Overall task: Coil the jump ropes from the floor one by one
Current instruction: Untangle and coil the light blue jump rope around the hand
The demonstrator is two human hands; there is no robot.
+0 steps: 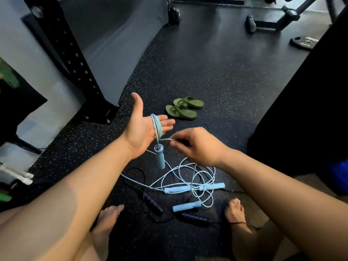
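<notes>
Light-blue jump rope (157, 129): several turns are wrapped round the fingers of the left hand (143, 127). That hand is held palm up, fingers straight and together, thumb spread well away from them. One hanging handle (160, 159) of this rope dangles just below the palm, clear of the floor (216, 76).

The right hand (194, 146) is just beside it. It pinches a strand of the same rope between thumb and fingertips, close to the top of the hanging handle, with the other fingers curled.

The rest of the pale cord drops into a loose tangle of loops (190, 172) on the floor, between the hands and the person's 2 bare feet: left foot (109, 215), right foot (235, 210).

- **Light-blue handles:** 4 in all, 1 hanging and 3 lying in the tangle: first floor handle (175, 189), second floor handle (212, 186), third floor handle (186, 206). Which floor handle belongs to the held rope cannot be told.
- **Dark jump rope (135, 172):** 1, with a thin black cord running through the blue loops. It has 2 ribbed dark handles on the floor near the feet: left dark handle (152, 203), right dark handle (195, 217).
- **Green flip-flops (183, 110):** 2, side by side and touching, on the floor beyond the hands.
- **Black rack upright (75, 59):** 1, perforated, at the left.
- **Weight plate (305, 43):** 1, flat on the floor far right.
- **White handles (22, 176):** 2 at the left edge, too small to tell more.
</notes>
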